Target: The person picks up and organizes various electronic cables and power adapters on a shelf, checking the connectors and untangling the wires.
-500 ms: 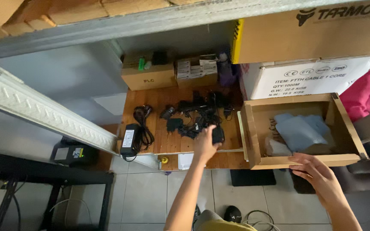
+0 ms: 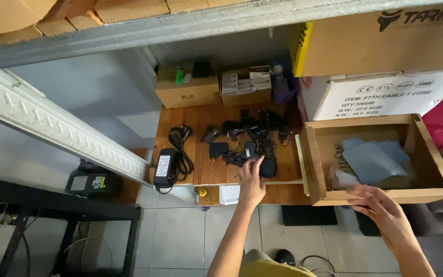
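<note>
Left of the open cardboard box (image 2: 318, 169), the left hand (image 2: 250, 180), fingers spread, touches tangled black adapters (image 2: 247, 141) whose cords could snag, while the right hand (image 2: 383, 211) hovers open.

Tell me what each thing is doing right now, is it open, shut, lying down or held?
Open cardboard box: flaps open, blue cloth inside.
Left hand: open, fingers on the pile of black adapters.
Right hand: open, at the box's front edge.
Large power brick: lying flat, cord coiled.
Small brown box: shut.
</note>
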